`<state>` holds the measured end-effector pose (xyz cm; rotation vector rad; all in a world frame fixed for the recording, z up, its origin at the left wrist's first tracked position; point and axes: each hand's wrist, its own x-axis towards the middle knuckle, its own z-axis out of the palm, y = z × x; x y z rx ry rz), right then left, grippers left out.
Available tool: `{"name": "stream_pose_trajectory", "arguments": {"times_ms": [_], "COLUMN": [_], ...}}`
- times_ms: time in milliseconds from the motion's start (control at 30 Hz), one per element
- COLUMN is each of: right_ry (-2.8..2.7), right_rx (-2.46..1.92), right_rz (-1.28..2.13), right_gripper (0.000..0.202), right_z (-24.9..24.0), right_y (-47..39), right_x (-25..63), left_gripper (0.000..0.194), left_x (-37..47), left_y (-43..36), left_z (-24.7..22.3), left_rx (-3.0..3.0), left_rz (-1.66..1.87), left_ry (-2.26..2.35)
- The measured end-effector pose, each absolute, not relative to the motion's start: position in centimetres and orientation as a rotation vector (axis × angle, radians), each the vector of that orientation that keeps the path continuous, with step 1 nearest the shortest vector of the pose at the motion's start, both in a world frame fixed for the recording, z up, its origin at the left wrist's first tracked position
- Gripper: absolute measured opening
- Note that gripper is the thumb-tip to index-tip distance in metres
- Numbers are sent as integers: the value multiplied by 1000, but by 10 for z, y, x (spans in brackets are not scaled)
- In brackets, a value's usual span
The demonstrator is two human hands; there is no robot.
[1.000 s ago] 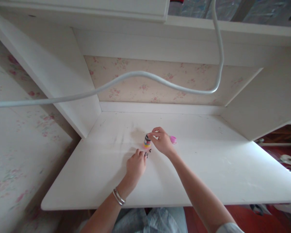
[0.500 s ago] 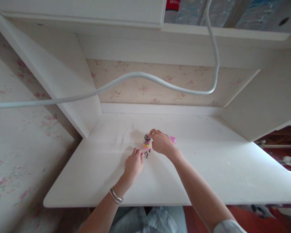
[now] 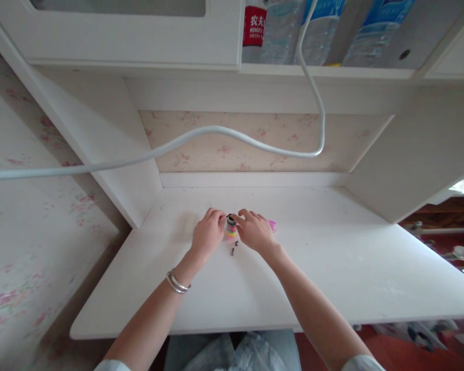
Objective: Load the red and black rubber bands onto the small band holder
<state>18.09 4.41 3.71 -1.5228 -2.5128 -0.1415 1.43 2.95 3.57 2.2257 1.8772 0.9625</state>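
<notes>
A small clear jar (image 3: 231,233) stands upright on the white desk, with bands of pink, yellow and blue inside and black at its top. My left hand (image 3: 209,230) is closed, thumb and forefinger pinching a small black strip (image 3: 228,216) at the jar's mouth. From the other side, my right hand (image 3: 254,230) has its fingertips on the jar's rim and seems to steady it. Just in front of the jar lie two small dark pieces, a curled one (image 3: 236,243) and a straight one (image 3: 232,252). Behind my right hand shows part of a pink object (image 3: 272,225).
A white cable (image 3: 216,130) hangs across the view above the desk (image 3: 332,268). Bottles (image 3: 255,26) stand on the shelf overhead. Side panels (image 3: 406,154) close in the desk's back part, and my legs are below its front edge.
My left hand has risen from the desk to the jar's mouth, taking one of the small black strips with it. My right hand stays at the jar. The view has tilted up slightly.
</notes>
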Motion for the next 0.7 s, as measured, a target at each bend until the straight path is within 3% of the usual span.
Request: {"name": "stream_pose_trajectory", "arguments": {"times_ms": [367, 700], "right_ry": [-2405, -2209], "right_rx": [-1504, -1691], "right_rz": [-145, 341], "right_gripper": [40, 31], "right_z": [31, -32], "right_y": [39, 29], "right_x": [196, 220], "left_gripper": [20, 27], "left_x": [23, 23], "left_y": [44, 50], "left_z": [38, 40], "left_rx": [2348, 2361], "left_rz": [762, 599], "left_ry": [1914, 1916]}}
